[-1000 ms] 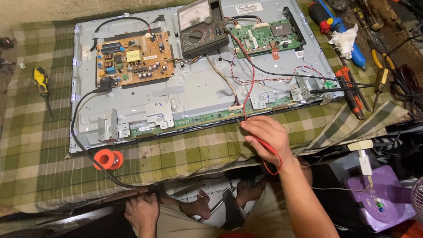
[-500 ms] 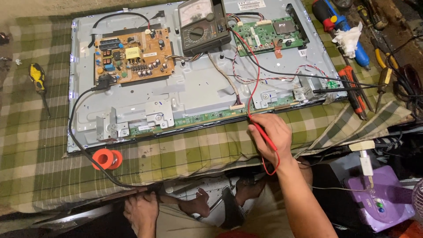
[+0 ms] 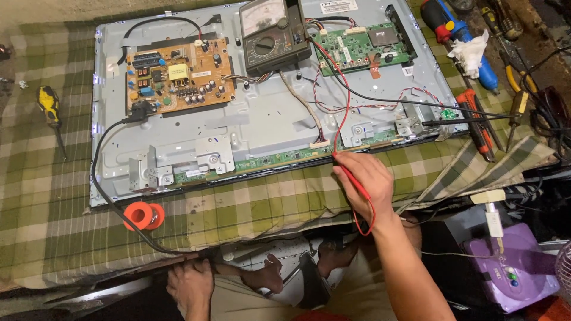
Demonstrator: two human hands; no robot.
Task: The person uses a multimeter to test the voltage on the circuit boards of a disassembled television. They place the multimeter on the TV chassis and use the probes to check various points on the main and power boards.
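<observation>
Right hand [image 3: 364, 181] has its grip closed on the red test probe [image 3: 351, 171], pen-style, tip down on the long narrow green strip board [image 3: 285, 157] along the near edge of the opened TV back panel [image 3: 267, 119]. Probe sits just near-side of the white connector at the panel's lower middle. Red lead [image 3: 344, 89] runs from the probe up across the panel to the analog multimeter [image 3: 273, 32] lying at the panel's far edge, between the tan power board [image 3: 175, 74] and the green main board [image 3: 363, 47]. Black probe [image 3: 458, 120] lies loose at the panel's right edge.

Probe: light, stiff plastic barrel, sharp metal tip likely to skate off small pads. Best held low on the barrel, behind the tip; lead is limp and may tug.

Left hand [image 3: 190, 285] is below the panel, under the bench edge, resting on the knee; grip looks loosely curled, holding nothing.

Orange solder spool [image 3: 143, 215] sits on the checked cloth [image 3: 250, 208] just off the panel's near-left corner.
</observation>
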